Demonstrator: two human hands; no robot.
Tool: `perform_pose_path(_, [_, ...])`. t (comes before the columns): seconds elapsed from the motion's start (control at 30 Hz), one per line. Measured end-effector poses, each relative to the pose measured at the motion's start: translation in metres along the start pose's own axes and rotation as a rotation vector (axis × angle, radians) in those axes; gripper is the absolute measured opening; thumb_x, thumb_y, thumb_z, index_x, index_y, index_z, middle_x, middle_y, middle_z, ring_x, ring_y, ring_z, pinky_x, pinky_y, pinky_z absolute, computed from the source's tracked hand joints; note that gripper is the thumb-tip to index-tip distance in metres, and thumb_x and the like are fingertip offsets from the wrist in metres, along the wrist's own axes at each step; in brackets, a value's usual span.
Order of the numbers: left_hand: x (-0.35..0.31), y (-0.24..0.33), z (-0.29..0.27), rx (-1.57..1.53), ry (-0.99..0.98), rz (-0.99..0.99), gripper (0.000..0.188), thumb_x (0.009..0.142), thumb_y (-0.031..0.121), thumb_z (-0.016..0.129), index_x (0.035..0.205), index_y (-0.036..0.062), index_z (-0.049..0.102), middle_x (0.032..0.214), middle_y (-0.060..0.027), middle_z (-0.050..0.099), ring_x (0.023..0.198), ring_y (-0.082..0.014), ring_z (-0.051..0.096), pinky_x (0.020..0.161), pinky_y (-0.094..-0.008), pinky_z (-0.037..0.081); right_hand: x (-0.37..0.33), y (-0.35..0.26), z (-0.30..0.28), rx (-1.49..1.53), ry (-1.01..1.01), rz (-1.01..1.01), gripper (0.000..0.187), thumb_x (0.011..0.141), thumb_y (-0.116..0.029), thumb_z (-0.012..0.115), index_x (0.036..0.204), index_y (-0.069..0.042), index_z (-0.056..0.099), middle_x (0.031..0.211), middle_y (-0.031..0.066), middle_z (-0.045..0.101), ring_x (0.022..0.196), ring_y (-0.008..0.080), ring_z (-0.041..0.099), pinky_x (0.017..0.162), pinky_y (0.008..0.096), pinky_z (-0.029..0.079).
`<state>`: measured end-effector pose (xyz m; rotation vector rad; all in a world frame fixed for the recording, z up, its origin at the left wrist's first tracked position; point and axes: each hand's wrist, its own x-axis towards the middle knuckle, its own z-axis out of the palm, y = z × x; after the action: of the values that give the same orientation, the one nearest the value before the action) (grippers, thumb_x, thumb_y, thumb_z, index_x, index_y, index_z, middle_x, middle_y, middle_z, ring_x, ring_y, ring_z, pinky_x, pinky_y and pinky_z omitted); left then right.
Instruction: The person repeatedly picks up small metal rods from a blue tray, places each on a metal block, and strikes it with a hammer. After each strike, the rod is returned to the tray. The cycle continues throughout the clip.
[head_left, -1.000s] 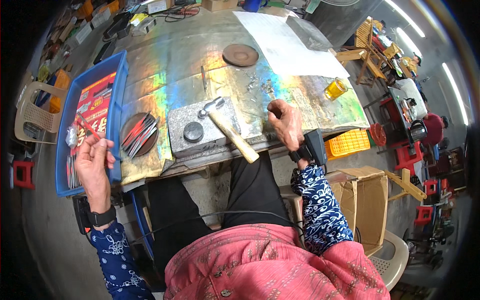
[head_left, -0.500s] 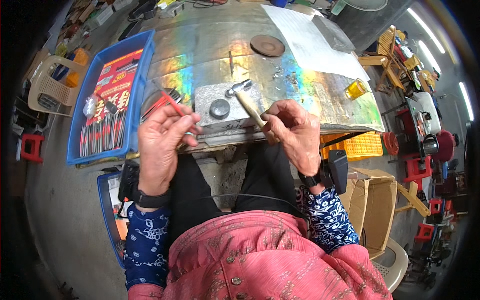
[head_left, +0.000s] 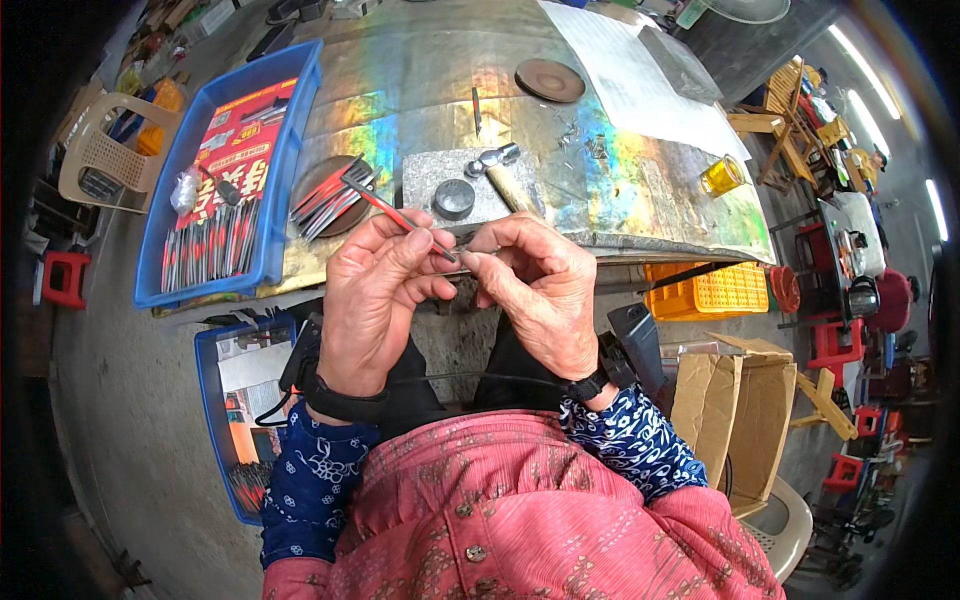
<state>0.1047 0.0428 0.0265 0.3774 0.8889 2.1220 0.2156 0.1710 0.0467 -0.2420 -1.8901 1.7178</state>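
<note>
My left hand (head_left: pixel 372 300) pinches a slim red-and-black tool (head_left: pixel 392 213), which slants from upper left down to the fingertips. At its lower end, the thumb and forefinger of my right hand (head_left: pixel 545 292) are pressed together; whatever small thing they hold is too hidden to name. Just beyond my hands, a grey stone block (head_left: pixel 425 168) lies at the table edge. On it rest a round black piece (head_left: pixel 454 199) and a hammer (head_left: pixel 512 188) with a wooden handle. Similar red-and-black tools (head_left: pixel 322 200) lie bunched on a brown dish left of the block.
A blue tray (head_left: pixel 302 130) at the left holds a row of similar tools and red printed sheets. Farther back are a brown round plate (head_left: pixel 550 80), scattered metal bits and white paper (head_left: pixel 610 70). A jar of yellow liquid (head_left: pixel 723 175) stands near the right edge.
My hands have come together, bringing the tool's lower end to my right fingertips. My right hand has moved left, away from the hammer handle.
</note>
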Motion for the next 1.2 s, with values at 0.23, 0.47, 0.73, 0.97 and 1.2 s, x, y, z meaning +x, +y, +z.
perform_pose_path(0.23, [0.0,-0.003,-0.001,-0.039,0.011,-0.004,0.018,0.094,0.01,0.06,0.11,0.0018,0.057,0.098,-0.014,0.067,0.082,-0.0205,0.069,0.064,-0.0294,0.059,-0.005,0.002,0.0,-0.032,0.006,0.019,0.006,0.088,0.002,0.064,0.093,0.006,0.063,0.087,0.0039,0.06,0.062,0.0062,0.058,0.053,0.0187,0.046])
perform_pose_path(0.47, [0.0,-0.006,-0.002,-0.084,0.013,-0.014,0.017,0.095,0.01,0.059,0.11,0.0029,0.056,0.099,-0.0137,0.067,0.083,-0.0204,0.069,0.065,-0.0303,0.059,-0.007,0.004,0.001,-0.057,0.019,0.018,0.007,0.088,0.001,0.065,0.093,0.005,0.063,0.085,0.0032,0.06,0.062,0.0063,0.058,0.053,0.0189,0.046])
perform_pose_path(0.73, [-0.001,-0.01,-0.003,-0.137,0.004,-0.018,0.017,0.095,0.01,0.059,0.11,0.0027,0.057,0.099,-0.014,0.067,0.084,-0.0197,0.068,0.067,-0.0304,0.059,-0.011,0.011,0.013,0.018,0.146,0.028,0.005,0.087,0.0,0.065,0.086,0.002,0.06,0.075,0.0018,0.058,0.055,0.0044,0.052,0.048,0.0207,0.041])
perform_pose_path(0.97, [-0.001,-0.019,0.001,-0.079,0.035,0.088,0.015,0.092,0.006,0.062,0.106,0.0005,0.058,0.097,-0.0141,0.068,0.081,-0.0176,0.067,0.07,-0.0292,0.059,-0.014,0.021,0.018,-0.055,0.175,-0.004,0.005,0.087,0.001,0.063,0.086,0.002,0.058,0.074,0.004,0.057,0.056,0.007,0.052,0.05,0.0231,0.041])
perform_pose_path(1.2, [0.001,-0.017,0.002,0.024,0.081,0.107,0.015,0.092,0.005,0.062,0.105,-0.0006,0.058,0.095,-0.0149,0.068,0.078,-0.018,0.067,0.069,-0.0291,0.059,-0.008,0.02,0.013,-0.236,0.136,-0.055,0.007,0.084,0.001,0.065,0.087,0.002,0.058,0.074,0.008,0.057,0.059,0.0139,0.055,0.053,0.0267,0.043])
